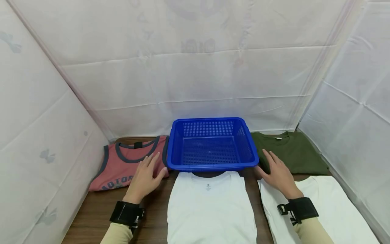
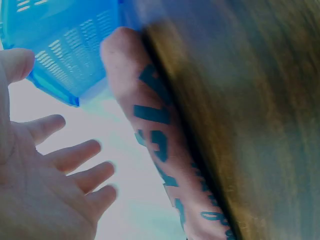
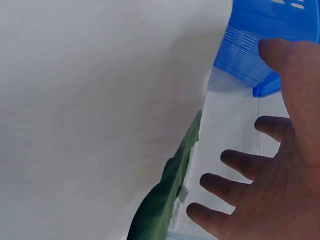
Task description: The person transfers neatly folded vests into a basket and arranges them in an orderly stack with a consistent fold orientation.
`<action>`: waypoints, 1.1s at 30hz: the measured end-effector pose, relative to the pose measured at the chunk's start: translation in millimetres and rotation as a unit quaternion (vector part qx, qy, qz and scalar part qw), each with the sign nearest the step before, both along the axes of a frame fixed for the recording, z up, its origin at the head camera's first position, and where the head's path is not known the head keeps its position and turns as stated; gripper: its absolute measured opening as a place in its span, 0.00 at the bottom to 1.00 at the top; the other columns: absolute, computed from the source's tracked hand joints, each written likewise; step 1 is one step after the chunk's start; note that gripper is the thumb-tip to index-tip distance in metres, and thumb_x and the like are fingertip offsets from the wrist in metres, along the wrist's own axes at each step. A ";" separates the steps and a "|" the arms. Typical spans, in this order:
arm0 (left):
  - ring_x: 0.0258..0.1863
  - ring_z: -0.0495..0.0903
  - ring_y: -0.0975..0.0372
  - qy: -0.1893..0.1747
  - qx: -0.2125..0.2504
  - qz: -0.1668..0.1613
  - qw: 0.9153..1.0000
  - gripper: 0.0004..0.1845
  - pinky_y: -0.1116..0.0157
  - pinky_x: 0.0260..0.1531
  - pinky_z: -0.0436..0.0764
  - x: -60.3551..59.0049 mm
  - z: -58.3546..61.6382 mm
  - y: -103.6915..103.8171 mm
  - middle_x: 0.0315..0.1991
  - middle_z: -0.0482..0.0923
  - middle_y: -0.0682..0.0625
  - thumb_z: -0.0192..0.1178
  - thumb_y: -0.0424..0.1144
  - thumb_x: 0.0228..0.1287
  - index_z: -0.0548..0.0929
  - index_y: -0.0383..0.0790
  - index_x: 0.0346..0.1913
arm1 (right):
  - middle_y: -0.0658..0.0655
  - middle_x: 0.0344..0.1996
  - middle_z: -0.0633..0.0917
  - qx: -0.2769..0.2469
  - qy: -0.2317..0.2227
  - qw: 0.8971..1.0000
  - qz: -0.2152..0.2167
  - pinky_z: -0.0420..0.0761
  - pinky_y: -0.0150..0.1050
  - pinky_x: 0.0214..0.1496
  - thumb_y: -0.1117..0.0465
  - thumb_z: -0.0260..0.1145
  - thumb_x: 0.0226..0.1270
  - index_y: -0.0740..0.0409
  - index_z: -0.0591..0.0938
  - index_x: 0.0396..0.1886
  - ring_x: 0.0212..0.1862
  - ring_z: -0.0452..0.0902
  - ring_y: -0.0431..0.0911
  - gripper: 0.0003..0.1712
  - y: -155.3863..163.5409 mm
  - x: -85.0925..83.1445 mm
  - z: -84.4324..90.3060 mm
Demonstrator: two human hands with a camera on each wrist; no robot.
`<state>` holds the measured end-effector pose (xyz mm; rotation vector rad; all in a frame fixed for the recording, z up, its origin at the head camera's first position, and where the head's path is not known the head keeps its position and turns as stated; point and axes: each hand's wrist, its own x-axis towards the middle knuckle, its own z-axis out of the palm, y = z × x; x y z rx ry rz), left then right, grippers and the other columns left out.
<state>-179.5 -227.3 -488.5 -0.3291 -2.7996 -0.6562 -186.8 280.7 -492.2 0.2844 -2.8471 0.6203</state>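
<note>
A blue plastic basket (image 1: 211,166) stands empty at the back middle of the wooden table (image 1: 91,210). My left hand (image 1: 147,175) lies open with straight fingers over a folded red tank top (image 1: 120,164), its thumb near the basket's left corner. My right hand (image 1: 274,169) is open too, over the edge of a folded olive shirt (image 1: 297,152), just right of the basket. A folded white shirt (image 1: 210,206) lies in front of the basket. In the left wrist view the fingers (image 2: 75,165) are spread beside the basket (image 2: 65,55) and the tank top (image 2: 150,145); the right wrist view shows spread fingers (image 3: 240,180) near the basket (image 3: 255,60).
Another folded cream shirt (image 1: 329,210) lies at the front right under my right forearm. White sheeting (image 1: 198,67) walls in the table on the left, back and right. Black wrist straps (image 1: 128,213) are on both forearms.
</note>
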 end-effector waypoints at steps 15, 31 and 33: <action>0.45 0.82 0.48 -0.009 0.071 0.015 0.997 0.29 0.47 0.42 0.83 27.5 2.8 22.9 0.54 0.76 0.35 0.60 0.51 0.76 0.76 0.30 0.66 | 0.76 0.67 0.73 -0.037 -0.067 0.995 0.070 0.70 0.68 0.64 0.44 0.68 0.73 0.73 0.63 0.76 0.68 0.68 0.72 0.48 -14.3 17.6 4.8; 0.43 0.85 0.48 -0.090 0.038 0.029 0.995 0.24 0.49 0.39 0.84 38.9 -2.9 48.4 0.46 0.82 0.40 0.65 0.51 0.72 0.81 0.33 0.58 | 0.62 0.51 0.87 0.035 -0.062 0.992 0.105 0.80 0.60 0.54 0.42 0.71 0.68 0.63 0.82 0.61 0.53 0.83 0.59 0.34 -46.1 26.8 -2.5; 0.47 0.85 0.46 -0.099 0.044 0.023 0.994 0.26 0.47 0.43 0.83 39.6 -4.4 51.2 0.49 0.83 0.38 0.65 0.50 0.71 0.81 0.32 0.60 | 0.62 0.52 0.87 0.046 -0.063 0.991 0.104 0.78 0.61 0.55 0.41 0.70 0.68 0.63 0.82 0.62 0.53 0.83 0.60 0.35 -49.3 26.3 -6.0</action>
